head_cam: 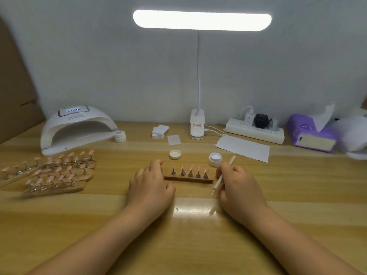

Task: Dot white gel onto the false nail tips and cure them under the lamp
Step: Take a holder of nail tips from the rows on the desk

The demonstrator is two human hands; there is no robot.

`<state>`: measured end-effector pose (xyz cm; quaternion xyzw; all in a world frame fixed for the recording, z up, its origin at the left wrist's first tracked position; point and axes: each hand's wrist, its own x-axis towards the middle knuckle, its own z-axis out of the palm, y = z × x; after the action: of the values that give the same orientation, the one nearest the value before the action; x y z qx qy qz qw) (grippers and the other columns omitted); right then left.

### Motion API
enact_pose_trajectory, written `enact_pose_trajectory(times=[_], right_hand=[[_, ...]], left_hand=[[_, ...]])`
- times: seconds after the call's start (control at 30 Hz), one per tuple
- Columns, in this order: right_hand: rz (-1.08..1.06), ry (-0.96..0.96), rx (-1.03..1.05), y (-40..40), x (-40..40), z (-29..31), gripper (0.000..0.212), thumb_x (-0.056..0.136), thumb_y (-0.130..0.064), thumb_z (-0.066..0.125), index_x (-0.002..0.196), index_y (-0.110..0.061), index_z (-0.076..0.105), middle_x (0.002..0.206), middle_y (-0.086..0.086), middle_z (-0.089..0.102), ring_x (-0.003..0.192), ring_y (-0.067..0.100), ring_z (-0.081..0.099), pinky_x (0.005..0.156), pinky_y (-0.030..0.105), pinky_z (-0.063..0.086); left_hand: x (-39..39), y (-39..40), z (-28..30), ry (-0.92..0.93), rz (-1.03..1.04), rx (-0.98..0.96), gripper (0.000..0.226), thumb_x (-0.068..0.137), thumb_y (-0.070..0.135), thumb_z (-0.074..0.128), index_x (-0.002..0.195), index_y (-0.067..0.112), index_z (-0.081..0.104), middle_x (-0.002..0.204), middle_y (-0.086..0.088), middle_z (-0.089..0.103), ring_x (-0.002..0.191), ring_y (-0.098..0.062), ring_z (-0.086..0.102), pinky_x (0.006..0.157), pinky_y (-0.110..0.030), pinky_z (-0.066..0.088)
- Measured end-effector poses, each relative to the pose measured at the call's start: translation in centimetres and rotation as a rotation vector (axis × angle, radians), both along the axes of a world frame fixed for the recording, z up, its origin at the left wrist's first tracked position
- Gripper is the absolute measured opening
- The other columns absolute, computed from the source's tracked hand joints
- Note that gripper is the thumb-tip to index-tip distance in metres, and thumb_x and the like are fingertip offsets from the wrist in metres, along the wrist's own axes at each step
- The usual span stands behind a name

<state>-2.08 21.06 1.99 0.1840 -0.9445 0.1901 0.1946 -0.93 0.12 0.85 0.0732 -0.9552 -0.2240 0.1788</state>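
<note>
A wooden strip (188,179) carrying several pink false nail tips (191,168) on metal stands lies at the table's middle. My left hand (151,187) grips the strip's left end with curled fingers. My right hand (238,187) sits at the strip's right end and holds a white dotting pen (223,173) slanted, its tip pointing down at the table. An open jar of white gel (215,158) stands just behind the right hand, its lid (175,154) lying to the left. The white curing lamp (77,129) stands at the back left.
Several more strips of pink nail tips (51,173) lie at the left. A small closed jar (120,136) sits by the lamp. Behind are white pads (160,131), a desk lamp base (197,127), a sheet of paper (243,147), a power strip (255,131) and a purple tissue pack (311,133).
</note>
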Motion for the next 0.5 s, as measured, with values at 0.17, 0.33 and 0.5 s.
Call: enact_pose_trajectory(times=[0.17, 0.33, 0.5], right_hand=[[-0.025, 0.014, -0.114, 0.3, -0.4, -0.1, 0.046, 0.082, -0.004, 0.055, 0.127, -0.011, 0.047, 0.100, 0.009, 0.062, 0.087, 0.026, 0.056, 0.068, 0.035, 0.046], [-0.013, -0.034, -0.213, 0.2, -0.6, -0.4, 0.068, 0.084, 0.001, 0.052, 0.145, -0.016, 0.027, 0.129, 0.002, 0.058, 0.110, 0.019, 0.054, 0.085, 0.031, 0.047], [0.088, -0.044, -0.309, 0.1, -0.5, 0.2, 0.076, 0.083, 0.008, 0.049, 0.148, -0.021, 0.024, 0.133, -0.005, 0.056, 0.103, 0.010, 0.052, 0.084, 0.025, 0.045]], left_hand=[[-0.1, -0.2, -0.1, 0.066, -0.042, 0.045, 0.047, 0.087, 0.029, 0.059, 0.131, 0.027, 0.042, 0.109, 0.016, 0.059, 0.104, -0.013, 0.049, 0.090, -0.031, 0.039], [0.1, 0.0, 0.0, 0.095, -0.073, 0.048, 0.044, 0.086, 0.024, 0.059, 0.128, 0.026, 0.044, 0.103, 0.017, 0.054, 0.100, -0.011, 0.048, 0.089, -0.031, 0.040], [0.7, 0.5, 1.0, 0.320, -0.196, 0.112, 0.027, 0.086, 0.015, 0.065, 0.110, 0.022, 0.055, 0.097, 0.013, 0.055, 0.089, -0.011, 0.052, 0.082, -0.035, 0.046]])
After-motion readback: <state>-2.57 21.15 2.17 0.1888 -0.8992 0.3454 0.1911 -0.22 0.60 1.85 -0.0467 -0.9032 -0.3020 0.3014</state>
